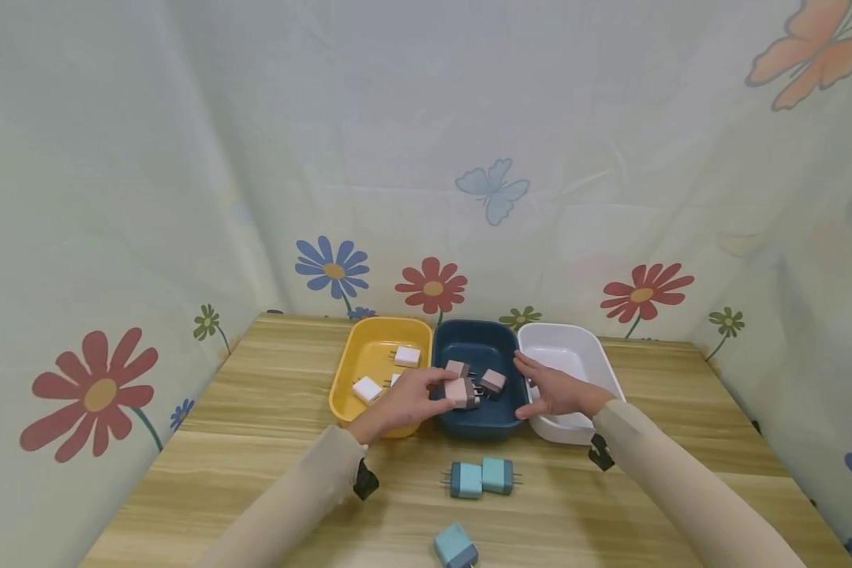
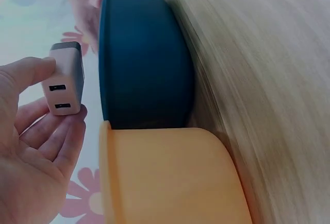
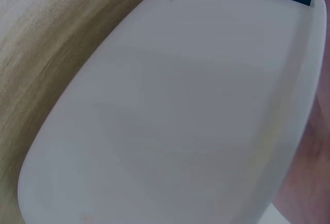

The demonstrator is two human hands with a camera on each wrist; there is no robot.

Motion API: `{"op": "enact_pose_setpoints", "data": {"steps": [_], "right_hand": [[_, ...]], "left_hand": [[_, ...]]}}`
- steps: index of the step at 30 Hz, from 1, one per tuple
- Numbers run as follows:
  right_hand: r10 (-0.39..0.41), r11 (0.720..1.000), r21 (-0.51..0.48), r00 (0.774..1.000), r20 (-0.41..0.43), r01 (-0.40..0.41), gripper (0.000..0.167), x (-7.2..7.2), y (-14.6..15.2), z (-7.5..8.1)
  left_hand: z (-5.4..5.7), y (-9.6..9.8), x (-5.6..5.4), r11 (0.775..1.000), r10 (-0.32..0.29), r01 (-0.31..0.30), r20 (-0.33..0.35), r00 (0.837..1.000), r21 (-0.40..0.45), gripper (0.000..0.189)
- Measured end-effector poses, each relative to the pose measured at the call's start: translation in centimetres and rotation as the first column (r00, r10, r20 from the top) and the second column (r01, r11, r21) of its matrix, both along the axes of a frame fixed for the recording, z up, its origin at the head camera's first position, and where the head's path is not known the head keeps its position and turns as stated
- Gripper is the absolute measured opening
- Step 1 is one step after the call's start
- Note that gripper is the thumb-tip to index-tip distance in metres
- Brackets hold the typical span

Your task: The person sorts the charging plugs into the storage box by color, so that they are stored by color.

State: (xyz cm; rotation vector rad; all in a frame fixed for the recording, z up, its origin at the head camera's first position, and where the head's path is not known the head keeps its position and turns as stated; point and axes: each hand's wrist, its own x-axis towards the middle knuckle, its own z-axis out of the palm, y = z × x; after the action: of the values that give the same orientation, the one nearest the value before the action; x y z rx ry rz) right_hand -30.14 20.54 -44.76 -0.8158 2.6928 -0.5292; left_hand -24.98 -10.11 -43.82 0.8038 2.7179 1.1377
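My left hand pinches a pale pink charger plug with a grey end between thumb and fingers, above the dark blue bin. Two USB slots show on the face of the charger plug in the left wrist view. Inside the blue bin lie other pink charger plugs. My right hand is over the white bin, its spread thumb and fingers at the blue bin's right edge. In the right wrist view the white bin's wall hides most of that hand.
A yellow bin holding several white charger plugs stands left of the blue one. In front, two teal charger plugs lie side by side, and another teal charger plug sits nearer on the wooden table. A flowered cloth hangs behind.
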Motion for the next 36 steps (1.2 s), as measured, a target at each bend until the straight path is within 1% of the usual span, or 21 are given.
{"op": "enact_pose_setpoints", "data": {"steps": [3, 6, 12, 21, 29, 33, 36], "right_hand": [[0.001, 1.0, 0.001, 1.0, -0.003, -0.001, 0.105, 0.0, 0.0, 0.0], [0.003, 1.0, 0.007, 1.0, -0.01, -0.003, 0.105, 0.0, -0.1, 0.1], [-0.007, 1.0, 0.012, 1.0, 0.0, 0.007, 0.105, 0.1, -0.2, 0.4], [-0.011, 1.0, 0.004, 1.0, 0.012, 0.011, 0.104, 0.0, -0.2, 0.3], [-0.005, 1.0, 0.007, 1.0, 0.005, 0.005, 0.105, 0.0, -0.2, 0.1], [-0.003, 1.0, 0.008, 1.0, 0.003, 0.003, 0.106, 0.0, -0.2, 0.1], [-0.003, 1.0, 0.006, 1.0, 0.003, 0.003, 0.106, 0.0, -0.2, 0.0]], "left_hand": [[-0.1, 0.1, -0.2, 1.0, 0.0, 0.0, 0.004, 1.0, 0.009, 0.051], [-0.2, 0.4, -0.5, 1.0, -0.015, 0.015, 0.006, 1.0, 0.011, 0.051], [-0.8, 1.2, -1.2, 0.999, -0.036, 0.037, 0.013, 0.999, -0.024, 0.05], [-1.4, 2.4, -1.4, 0.993, -0.061, 0.057, -0.031, 0.998, -0.101, 0.046], [-1.9, 3.2, -1.7, 0.978, -0.114, 0.092, -0.111, 0.987, -0.185, 0.044], [-2.2, 3.5, -1.9, 0.972, -0.131, 0.104, -0.117, 0.984, -0.211, 0.044], [-2.3, 3.7, -1.9, 0.972, -0.132, 0.107, -0.109, 0.985, -0.208, 0.043]]}}
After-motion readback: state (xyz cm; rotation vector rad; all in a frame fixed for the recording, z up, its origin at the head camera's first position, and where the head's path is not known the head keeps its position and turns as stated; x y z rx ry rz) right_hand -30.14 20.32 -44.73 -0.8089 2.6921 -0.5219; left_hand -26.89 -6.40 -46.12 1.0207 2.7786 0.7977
